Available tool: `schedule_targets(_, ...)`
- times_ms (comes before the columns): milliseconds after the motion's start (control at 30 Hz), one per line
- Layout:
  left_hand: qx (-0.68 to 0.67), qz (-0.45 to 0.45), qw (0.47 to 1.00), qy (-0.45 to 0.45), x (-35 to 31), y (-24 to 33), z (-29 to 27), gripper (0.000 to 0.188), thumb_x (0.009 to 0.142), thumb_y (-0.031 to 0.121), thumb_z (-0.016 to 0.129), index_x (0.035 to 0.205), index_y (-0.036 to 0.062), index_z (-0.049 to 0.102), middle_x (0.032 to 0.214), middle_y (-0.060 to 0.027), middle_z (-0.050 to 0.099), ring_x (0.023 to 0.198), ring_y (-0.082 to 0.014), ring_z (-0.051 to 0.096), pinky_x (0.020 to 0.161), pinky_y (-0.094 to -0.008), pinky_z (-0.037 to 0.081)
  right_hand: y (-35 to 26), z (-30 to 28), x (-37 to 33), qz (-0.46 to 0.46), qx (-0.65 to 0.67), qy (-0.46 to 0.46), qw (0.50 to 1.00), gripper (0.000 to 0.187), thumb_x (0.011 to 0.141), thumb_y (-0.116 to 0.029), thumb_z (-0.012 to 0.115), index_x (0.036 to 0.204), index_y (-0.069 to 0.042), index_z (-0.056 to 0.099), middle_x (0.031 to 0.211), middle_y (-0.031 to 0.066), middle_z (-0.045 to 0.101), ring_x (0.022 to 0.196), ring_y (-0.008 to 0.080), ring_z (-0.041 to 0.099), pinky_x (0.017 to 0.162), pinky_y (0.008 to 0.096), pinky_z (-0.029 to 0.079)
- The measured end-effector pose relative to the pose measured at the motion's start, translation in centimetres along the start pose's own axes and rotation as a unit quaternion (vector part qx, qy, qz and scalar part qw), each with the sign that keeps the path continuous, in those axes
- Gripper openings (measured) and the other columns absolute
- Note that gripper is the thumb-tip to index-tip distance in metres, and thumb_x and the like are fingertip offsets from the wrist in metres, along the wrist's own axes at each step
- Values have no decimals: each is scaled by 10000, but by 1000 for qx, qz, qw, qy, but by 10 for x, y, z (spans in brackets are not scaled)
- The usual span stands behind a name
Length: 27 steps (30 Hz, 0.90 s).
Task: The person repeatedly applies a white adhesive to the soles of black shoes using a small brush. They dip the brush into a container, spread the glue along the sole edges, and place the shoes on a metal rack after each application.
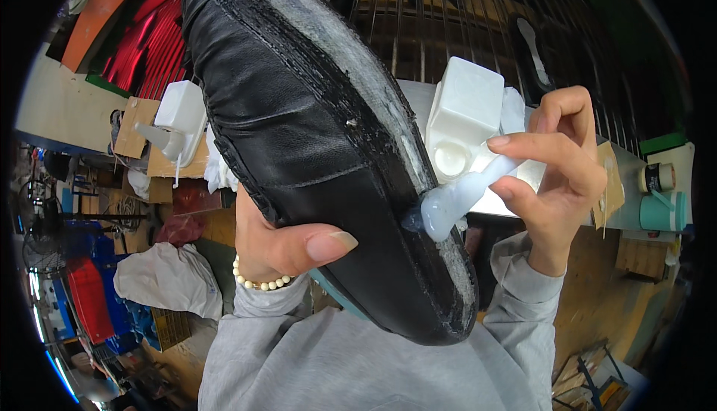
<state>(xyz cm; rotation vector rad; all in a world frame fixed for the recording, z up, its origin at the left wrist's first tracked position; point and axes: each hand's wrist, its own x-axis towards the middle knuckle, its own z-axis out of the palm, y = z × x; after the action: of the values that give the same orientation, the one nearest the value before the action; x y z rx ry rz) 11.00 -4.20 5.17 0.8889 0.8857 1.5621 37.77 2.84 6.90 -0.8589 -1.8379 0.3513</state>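
Observation:
A black leather shoe upper (291,135), with no outsole on it, tilts across the middle of the view. A pale grey strip runs along its roughened bottom edge. My left hand (280,247) is closed around its near left side, thumb on the leather and the other fingers hidden behind. Between the thumb and fingers of my right hand (560,164) is a brush (455,198) coated in whitish, glue-like paste. The brush head touches the grey strip near the shoe's lower end. Just behind it stands a white plastic pot (470,97) with a round opening.
A second white container (179,109) with a coated brush stands at the left on cardboard. Dark shoes (532,53) rest on a metal-barred rack (418,15) at the back. A teal mug (663,212) is at the right. A white cloth bag (172,276) lies lower left.

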Motion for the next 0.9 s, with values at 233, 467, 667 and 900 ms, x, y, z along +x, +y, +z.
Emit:
schedule_targets(233, -32, -11, 999, 19, 8, 5, 4, 727, 759, 199, 762, 1371, -70, 476, 1161, -185, 661, 1022, -298, 693, 886, -402, 592, 11, -12, -3, -85, 125, -69, 986, 480, 447, -362, 960, 882, -192, 847, 847, -15, 449, 784, 151, 456, 652, 260, 288)
schedule_targets(467, -104, -95, 990, 6, 9, 7, 19, 668, 802, 247, 732, 1340, -69, 494, 1151, -203, 667, 981, -297, 713, 864, -397, 621, 16, -10, -7, -58, 186, -81, 977, 489, 423, -369, 968, 865, -194, 850, 832, -21, 441, 780, 151, 460, 650, 261, 289)
schedule_targets(667, -270, -216, 938, -15, 9, 0, 18, 560, 901, 298, 665, 1320, -49, 530, 1160, -206, 681, 979, -273, 728, 872, -380, 635, 23, 11, 0, -62, 254, -84, 962, 492, 425, -363, 973, 872, -199, 851, 821, -30, 440, 769, 137, 453, 642, 260, 294)
schedule_targets(900, -288, -365, 885, 13, 3, -14, 16, 567, 976, 465, 581, 1322, 15, 574, 1159, -172, 700, 971, -269, 736, 822, -382, 647, 22, 30, 10, -69, 308, -102, 943, 492, 438, -370, 973, 881, -194, 852, 830, -29, 441, 766, 133, 453, 641, 259, 297)
